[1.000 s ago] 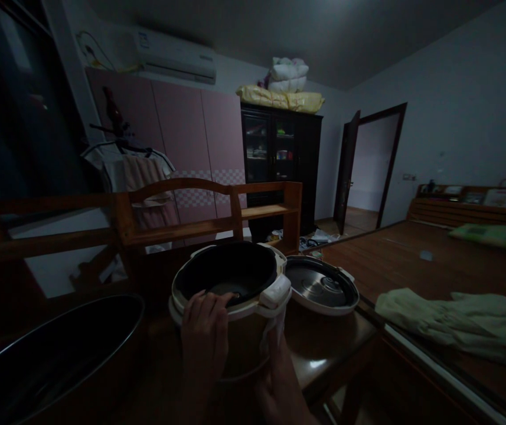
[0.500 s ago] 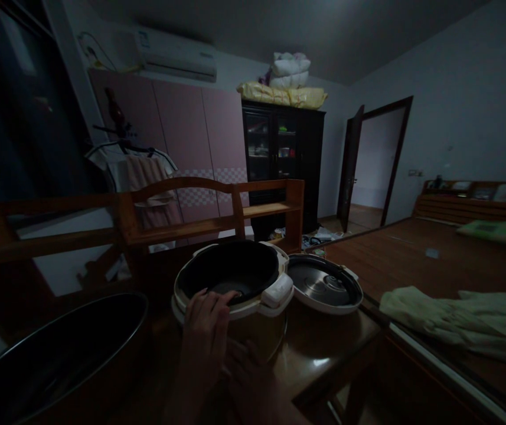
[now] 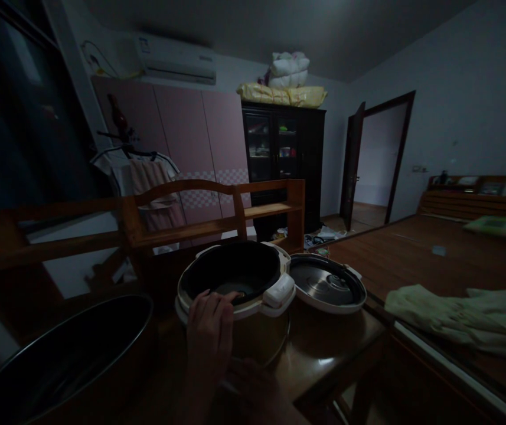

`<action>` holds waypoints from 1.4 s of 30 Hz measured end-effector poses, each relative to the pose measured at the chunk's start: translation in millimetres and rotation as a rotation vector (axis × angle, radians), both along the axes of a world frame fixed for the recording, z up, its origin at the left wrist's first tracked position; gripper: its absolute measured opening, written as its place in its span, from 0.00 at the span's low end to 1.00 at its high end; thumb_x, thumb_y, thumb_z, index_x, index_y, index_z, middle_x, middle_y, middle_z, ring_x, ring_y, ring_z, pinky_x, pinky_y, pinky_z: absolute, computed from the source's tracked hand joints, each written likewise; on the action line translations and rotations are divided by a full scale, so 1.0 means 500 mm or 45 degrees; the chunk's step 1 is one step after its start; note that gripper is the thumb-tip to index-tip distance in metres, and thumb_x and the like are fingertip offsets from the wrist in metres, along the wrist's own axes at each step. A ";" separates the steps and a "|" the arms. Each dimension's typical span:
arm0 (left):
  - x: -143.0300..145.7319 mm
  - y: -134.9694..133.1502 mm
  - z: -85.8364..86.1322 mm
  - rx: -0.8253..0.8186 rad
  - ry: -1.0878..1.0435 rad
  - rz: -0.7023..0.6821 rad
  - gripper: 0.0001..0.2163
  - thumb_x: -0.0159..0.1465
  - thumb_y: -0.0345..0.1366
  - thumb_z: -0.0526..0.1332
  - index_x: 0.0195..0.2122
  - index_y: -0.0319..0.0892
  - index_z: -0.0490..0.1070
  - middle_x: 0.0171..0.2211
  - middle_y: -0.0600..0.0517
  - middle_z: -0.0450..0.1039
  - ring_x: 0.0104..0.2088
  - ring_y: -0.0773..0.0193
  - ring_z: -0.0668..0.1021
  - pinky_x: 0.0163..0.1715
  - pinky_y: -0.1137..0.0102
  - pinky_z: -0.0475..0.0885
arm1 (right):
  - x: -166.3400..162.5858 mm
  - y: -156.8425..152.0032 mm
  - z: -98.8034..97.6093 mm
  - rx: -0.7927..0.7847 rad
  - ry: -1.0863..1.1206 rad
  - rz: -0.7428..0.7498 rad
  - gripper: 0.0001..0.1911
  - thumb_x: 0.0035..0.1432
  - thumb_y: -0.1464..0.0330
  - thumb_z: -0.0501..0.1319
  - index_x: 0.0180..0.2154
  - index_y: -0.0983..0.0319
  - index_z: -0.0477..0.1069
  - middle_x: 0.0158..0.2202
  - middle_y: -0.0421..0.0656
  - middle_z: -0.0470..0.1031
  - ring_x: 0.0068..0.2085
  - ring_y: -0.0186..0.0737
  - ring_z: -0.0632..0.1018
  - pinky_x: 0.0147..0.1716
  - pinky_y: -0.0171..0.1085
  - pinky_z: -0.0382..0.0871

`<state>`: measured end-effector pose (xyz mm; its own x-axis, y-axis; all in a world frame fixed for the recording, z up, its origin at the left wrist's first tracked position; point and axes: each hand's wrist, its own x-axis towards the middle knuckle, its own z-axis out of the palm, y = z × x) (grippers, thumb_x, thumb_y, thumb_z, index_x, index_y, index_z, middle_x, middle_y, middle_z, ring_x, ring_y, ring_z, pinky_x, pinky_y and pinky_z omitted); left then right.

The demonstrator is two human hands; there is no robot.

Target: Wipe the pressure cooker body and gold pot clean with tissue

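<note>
An electric pressure cooker with a pale rim and side handles stands open on the table, its dark inside facing up. My left hand is closed over the cooker's near rim, with the thumb showing just inside the opening. Lower down, by the cooker's front side, is my right hand; its fingers are dark and blurred, and what they touch is hidden. Right of the cooker, the round lid lies with its metal inner side up. A large dark pot stands at the lower left.
The glossy wooden table ends at a front corner to the right. Behind it rises a wooden shelf rack. To the right is a broad wooden bed surface with a pale crumpled cloth. An open door stands farther back.
The view has shifted slightly, so most things sit a little farther right. My left hand stays at the cooker's rim. My right hand has dropped a little lower and looks darker.
</note>
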<state>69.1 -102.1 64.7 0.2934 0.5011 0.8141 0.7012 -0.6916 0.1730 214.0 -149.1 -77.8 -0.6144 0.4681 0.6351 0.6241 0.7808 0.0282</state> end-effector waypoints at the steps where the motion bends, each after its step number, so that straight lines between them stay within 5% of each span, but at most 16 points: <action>1: 0.000 -0.001 0.000 -0.003 -0.002 -0.003 0.17 0.69 0.28 0.49 0.55 0.48 0.69 0.45 0.52 0.73 0.49 0.62 0.71 0.63 0.56 0.58 | 0.010 -0.006 0.005 -0.060 -0.030 0.020 0.28 0.65 0.75 0.52 0.66 0.60 0.60 0.67 0.40 0.64 0.69 0.36 0.62 0.66 0.37 0.61; 5: 0.001 0.000 -0.002 0.011 -0.012 0.009 0.17 0.70 0.28 0.49 0.54 0.48 0.69 0.44 0.52 0.73 0.50 0.61 0.71 0.63 0.56 0.58 | 0.040 -0.021 0.027 -0.200 -0.090 0.068 0.26 0.66 0.72 0.52 0.63 0.50 0.65 0.66 0.34 0.66 0.66 0.35 0.67 0.64 0.35 0.65; 13: 0.005 0.004 -0.003 0.043 -0.012 0.043 0.16 0.69 0.28 0.51 0.54 0.47 0.69 0.43 0.53 0.73 0.49 0.62 0.71 0.63 0.57 0.59 | 0.089 -0.036 0.041 -0.214 -0.141 0.091 0.22 0.65 0.74 0.56 0.59 0.62 0.70 0.62 0.44 0.72 0.64 0.38 0.69 0.66 0.36 0.61; 18: 0.007 0.004 -0.001 0.064 -0.022 0.025 0.15 0.69 0.27 0.52 0.53 0.46 0.70 0.41 0.53 0.72 0.45 0.64 0.71 0.62 0.56 0.60 | 0.139 -0.051 0.015 -0.006 -0.126 -0.020 0.20 0.63 0.75 0.56 0.56 0.65 0.71 0.66 0.47 0.65 0.68 0.43 0.63 0.69 0.44 0.57; 22: 0.010 0.004 0.000 0.100 -0.027 0.046 0.14 0.68 0.27 0.53 0.52 0.45 0.70 0.41 0.53 0.72 0.45 0.63 0.71 0.62 0.55 0.60 | 0.170 -0.063 0.033 -0.066 -0.030 -0.211 0.31 0.60 0.76 0.54 0.66 0.66 0.60 0.72 0.49 0.52 0.72 0.49 0.54 0.69 0.52 0.53; 29: 0.010 0.004 0.000 0.094 -0.025 0.050 0.14 0.68 0.26 0.53 0.51 0.45 0.70 0.40 0.53 0.72 0.45 0.64 0.71 0.61 0.55 0.61 | 0.180 -0.045 0.042 -0.253 0.311 -0.427 0.35 0.68 0.74 0.49 0.72 0.59 0.40 0.74 0.43 0.42 0.73 0.48 0.47 0.71 0.53 0.48; 33: 0.011 0.006 0.000 0.098 -0.011 0.055 0.14 0.68 0.26 0.53 0.51 0.45 0.70 0.39 0.53 0.72 0.43 0.63 0.71 0.61 0.55 0.61 | 0.179 -0.021 0.006 -0.454 0.646 -0.487 0.30 0.72 0.67 0.48 0.72 0.53 0.44 0.74 0.40 0.38 0.73 0.47 0.45 0.70 0.54 0.48; 38: 0.011 0.006 -0.001 0.153 -0.008 0.073 0.12 0.68 0.27 0.54 0.48 0.44 0.71 0.39 0.52 0.72 0.44 0.62 0.71 0.60 0.56 0.62 | 0.180 -0.006 -0.020 -0.741 1.004 -0.470 0.29 0.72 0.58 0.51 0.70 0.53 0.51 0.72 0.43 0.52 0.71 0.45 0.55 0.69 0.51 0.50; 42: 0.011 0.008 -0.001 0.131 -0.001 0.058 0.13 0.68 0.27 0.53 0.50 0.44 0.71 0.38 0.52 0.72 0.42 0.62 0.72 0.59 0.56 0.62 | 0.166 -0.024 -0.015 -0.829 1.086 -0.438 0.30 0.70 0.57 0.53 0.69 0.54 0.52 0.72 0.43 0.52 0.72 0.45 0.55 0.70 0.50 0.49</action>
